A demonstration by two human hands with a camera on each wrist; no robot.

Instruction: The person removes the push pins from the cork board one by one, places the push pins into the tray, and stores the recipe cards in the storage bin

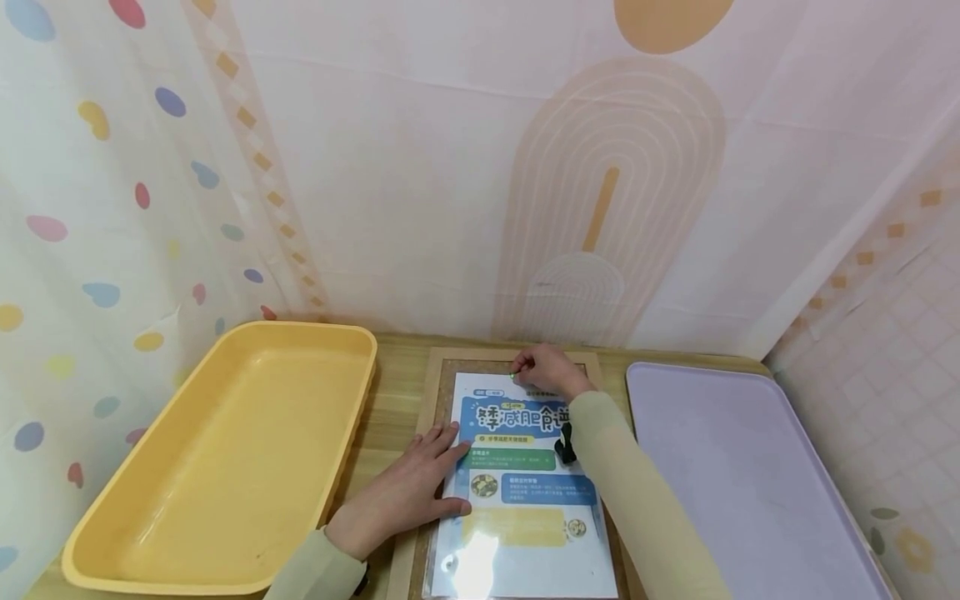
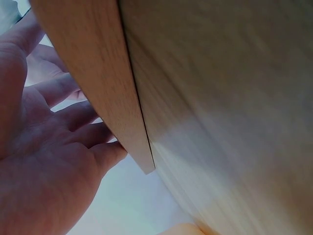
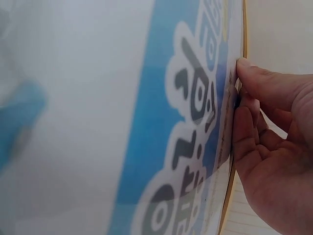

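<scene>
1. A printed sheet (image 1: 525, 492) in a glossy sleeve lay on a wood-framed cork board (image 1: 432, 392), centred on the wooden worktop (image 1: 393, 375) between two trays.
2. The left hand (image 1: 408, 492) lay flat on the sheet's left edge, fingers straight and spread, part over the board frame (image 2: 105, 93); it gripped nothing.
3. The right hand (image 1: 546, 369) was at the sheet's top edge, fingers curled with the tips drawn together. The right wrist view showed the fingertips (image 3: 247, 73) touching the sheet's (image 3: 146, 122) edge; whether they pinched a small green item there could not be told.
4. A yellow tray (image 1: 225, 450) stood to the left of the board, a lilac tray (image 1: 742, 475) to the right.
5. A patterned curtain (image 1: 480, 167) hung behind the worktop.
</scene>
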